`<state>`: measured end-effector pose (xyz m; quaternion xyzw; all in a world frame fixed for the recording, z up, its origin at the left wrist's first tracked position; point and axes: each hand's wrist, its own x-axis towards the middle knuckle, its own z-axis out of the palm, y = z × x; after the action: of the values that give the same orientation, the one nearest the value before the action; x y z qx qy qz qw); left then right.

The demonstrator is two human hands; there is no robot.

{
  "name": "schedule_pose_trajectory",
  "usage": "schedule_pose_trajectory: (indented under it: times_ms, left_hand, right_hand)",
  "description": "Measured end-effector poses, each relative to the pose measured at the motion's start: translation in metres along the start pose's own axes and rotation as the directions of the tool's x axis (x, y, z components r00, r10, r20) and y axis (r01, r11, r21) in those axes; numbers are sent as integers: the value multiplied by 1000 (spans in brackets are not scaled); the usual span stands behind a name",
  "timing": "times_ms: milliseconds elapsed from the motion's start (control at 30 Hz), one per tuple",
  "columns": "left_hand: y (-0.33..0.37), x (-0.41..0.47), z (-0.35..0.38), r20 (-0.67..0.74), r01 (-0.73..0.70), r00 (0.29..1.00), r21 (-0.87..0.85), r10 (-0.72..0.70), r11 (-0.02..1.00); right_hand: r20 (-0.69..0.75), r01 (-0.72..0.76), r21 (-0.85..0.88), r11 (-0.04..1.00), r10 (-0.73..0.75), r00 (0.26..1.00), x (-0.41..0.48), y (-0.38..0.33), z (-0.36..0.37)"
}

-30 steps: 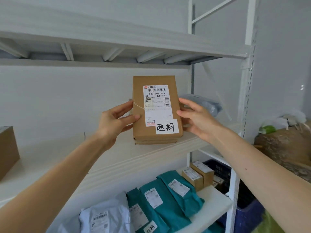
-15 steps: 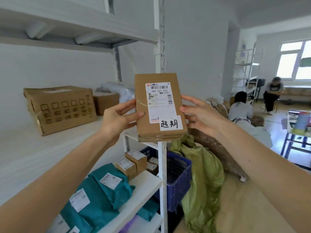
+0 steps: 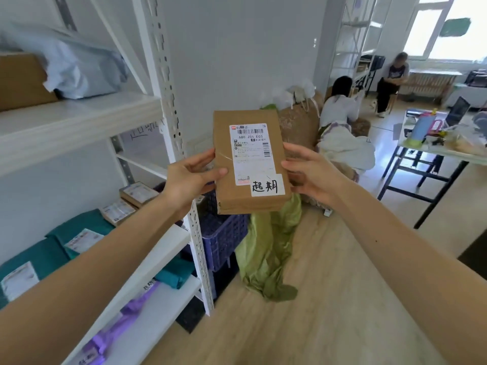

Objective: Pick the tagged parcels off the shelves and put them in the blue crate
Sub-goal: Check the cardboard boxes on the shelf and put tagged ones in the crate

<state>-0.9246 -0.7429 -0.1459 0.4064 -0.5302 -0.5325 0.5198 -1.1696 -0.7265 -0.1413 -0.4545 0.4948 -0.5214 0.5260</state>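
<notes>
I had the cardboard parcel [image 3: 247, 154] up in the air in front of me, off the shelves, with its printed label facing the camera. The handwritten white tag [image 3: 267, 186] was stuck at its lower right corner. It stood upright, long axis vertical.

My left grip [image 3: 188, 177] was clamped on the parcel's left edge, thumb lying across the front face and fingers tucked behind. My right grip [image 3: 313, 177] was clamped on the right edge in the same way, thumb forward. Both held at about mid-height, so the load looked evenly shared.

The blue crate [image 3: 226, 241] sat low on the floor, directly below the parcel and slightly to its left. It was hard up beside the white rack upright [image 3: 168, 101], which hid part of its near side. A crumpled green sack [image 3: 266, 259] lay against the crate's right side.

As I judged it, the coming move was a straight lowering with a small shift left. The left grip was the nearer one to the crate. I expected to tip the parcel flat to drop it in, and I could not see how full the crate was.
</notes>
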Motion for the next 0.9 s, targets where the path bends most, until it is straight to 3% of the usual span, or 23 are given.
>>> schedule_pose_trajectory:
  times_ms: [400,667,900]
  left_hand:
    - [-124,165,7,-50,187,980,-125,-195,974]
    - [-205,274,-16,-231,318,898,-248,-375,915]
    - [-246,292,-23,-344,362,820,-306,-458,880]
  right_hand:
    - [-1,-200,-22,980,200,980,182,65,-37]
    - [92,-362,-123,924,373,923,335,103,-30]
    - [151,-431,-180,884,458,876,403,151,-20]
